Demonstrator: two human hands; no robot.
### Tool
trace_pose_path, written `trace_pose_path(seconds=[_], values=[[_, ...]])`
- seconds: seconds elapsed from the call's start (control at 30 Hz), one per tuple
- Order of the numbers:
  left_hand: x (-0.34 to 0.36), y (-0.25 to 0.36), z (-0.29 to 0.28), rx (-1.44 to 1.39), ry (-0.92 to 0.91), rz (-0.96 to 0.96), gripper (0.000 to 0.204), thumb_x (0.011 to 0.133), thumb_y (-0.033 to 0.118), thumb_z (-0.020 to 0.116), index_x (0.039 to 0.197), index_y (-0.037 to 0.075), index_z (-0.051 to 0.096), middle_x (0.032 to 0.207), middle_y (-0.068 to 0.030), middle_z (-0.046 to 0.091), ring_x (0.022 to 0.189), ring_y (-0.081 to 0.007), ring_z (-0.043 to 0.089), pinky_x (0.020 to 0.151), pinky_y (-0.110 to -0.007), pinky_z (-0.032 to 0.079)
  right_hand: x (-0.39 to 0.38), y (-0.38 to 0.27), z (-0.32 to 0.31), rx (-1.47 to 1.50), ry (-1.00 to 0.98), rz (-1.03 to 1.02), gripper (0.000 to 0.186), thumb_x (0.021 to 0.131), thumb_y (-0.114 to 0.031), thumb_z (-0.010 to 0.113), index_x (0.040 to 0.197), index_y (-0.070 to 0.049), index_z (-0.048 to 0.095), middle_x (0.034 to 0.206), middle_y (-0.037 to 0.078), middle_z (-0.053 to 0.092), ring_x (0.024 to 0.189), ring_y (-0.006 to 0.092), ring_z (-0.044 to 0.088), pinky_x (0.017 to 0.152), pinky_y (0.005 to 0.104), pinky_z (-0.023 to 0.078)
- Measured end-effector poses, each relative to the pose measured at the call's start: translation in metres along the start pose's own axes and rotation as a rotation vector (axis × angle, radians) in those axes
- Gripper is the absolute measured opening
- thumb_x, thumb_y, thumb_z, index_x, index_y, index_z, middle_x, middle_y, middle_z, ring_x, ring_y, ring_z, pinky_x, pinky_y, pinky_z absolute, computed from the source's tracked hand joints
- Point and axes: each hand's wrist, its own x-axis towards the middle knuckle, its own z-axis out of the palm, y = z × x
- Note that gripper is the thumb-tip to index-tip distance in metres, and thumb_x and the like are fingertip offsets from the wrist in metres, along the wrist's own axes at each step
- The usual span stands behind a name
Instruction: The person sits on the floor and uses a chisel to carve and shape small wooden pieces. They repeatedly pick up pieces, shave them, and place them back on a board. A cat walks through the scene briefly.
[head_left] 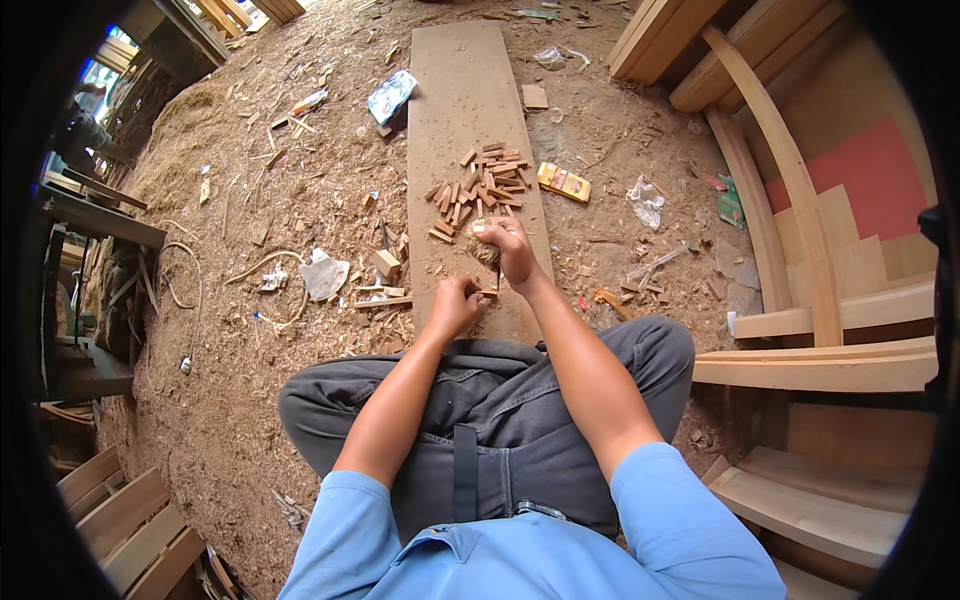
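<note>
I sit cross-legged at the near end of a long flat board point(462, 85). My left hand point(456, 308) is closed, pinching a small reddish-brown wood piece point(488, 293) low over the board. Just right of it and higher, my right hand point(515, 255) is wrapped round a tool with a rough, tan, rounded handle point(484, 249). A thin dark shaft or blade points down from that fist toward the wood piece; its exact kind is too small to make out. Beyond both hands lies a loose pile of small wooden blocks point(485, 185), some touching the right hand's outline in view.
Wood shavings cover the ground on both sides. A yellow packet point(563, 182) lies right of the board, a blue-white packet point(391, 97) left of it. A rope point(290, 315) curls at left. Wooden frames point(825, 300) stand at right, with stacked planks point(130, 520) at lower left.
</note>
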Motion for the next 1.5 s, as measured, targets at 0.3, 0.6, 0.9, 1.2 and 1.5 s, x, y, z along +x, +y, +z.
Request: trace_pose_path(seconds=[0.3, 0.6, 0.9, 1.2, 1.5], values=[[0.001, -0.008, 0.003, 0.061, 0.023, 0.059, 0.01, 0.078, 0.002, 0.071, 0.085, -0.005, 0.071, 0.077, -0.0194, 0.071, 0.069, -0.0254, 0.071, 0.067, -0.035, 0.056, -0.002, -0.002, 0.007, 0.008, 0.026, -0.016, 0.023, 0.081, -0.022, 0.063, 0.072, -0.002, 0.067, 0.071, 0.002, 0.064, 0.063, 0.0086, 0.056, 0.062, 0.0237, 0.043], [0.001, -0.005, 0.002, -0.015, -0.008, -0.008, 0.01, 0.075, 0.003, 0.069, 0.082, -0.004, 0.071, 0.078, -0.0232, 0.069, 0.073, -0.0341, 0.07, 0.073, -0.04, 0.055, -0.003, 0.0, 0.013, 0.16, 0.194, -0.003, 0.023, 0.081, -0.021, 0.064, 0.08, 0.002, 0.068, 0.075, 0.005, 0.067, 0.073, 0.0125, 0.06, 0.075, 0.0263, 0.049], [-0.001, 0.007, -0.005, 0.029, -0.027, -0.008, 0.012, 0.078, 0.002, 0.071, 0.087, -0.006, 0.071, 0.079, -0.0209, 0.071, 0.073, -0.027, 0.072, 0.07, -0.036, 0.056, -0.004, -0.003, 0.01, 0.044, 0.096, 0.007, 0.029, 0.08, -0.024, 0.063, 0.081, 0.002, 0.072, 0.077, 0.006, 0.07, 0.073, 0.0109, 0.06, 0.069, 0.0256, 0.047], [-0.003, -0.001, 0.0, 0.03, 0.004, 0.033, 0.012, 0.078, 0.003, 0.072, 0.086, -0.006, 0.071, 0.078, -0.0193, 0.071, 0.07, -0.0246, 0.071, 0.069, -0.035, 0.056, -0.008, -0.006, 0.016, 0.011, 0.1, 0.06, 0.024, 0.081, -0.022, 0.062, 0.079, 0.001, 0.069, 0.073, 0.001, 0.065, 0.07, 0.0098, 0.057, 0.07, 0.0243, 0.046], [-0.001, 0.0, -0.001, 0.087, 0.001, 0.099, 0.01, 0.079, 0.002, 0.071, 0.086, -0.006, 0.07, 0.079, -0.0196, 0.071, 0.07, -0.0258, 0.071, 0.069, -0.035, 0.056, -0.006, -0.005, 0.011, -0.168, -0.051, 0.016, 0.021, 0.08, -0.021, 0.063, 0.077, -0.001, 0.069, 0.069, 0.002, 0.065, 0.068, 0.0115, 0.058, 0.069, 0.0265, 0.046]])
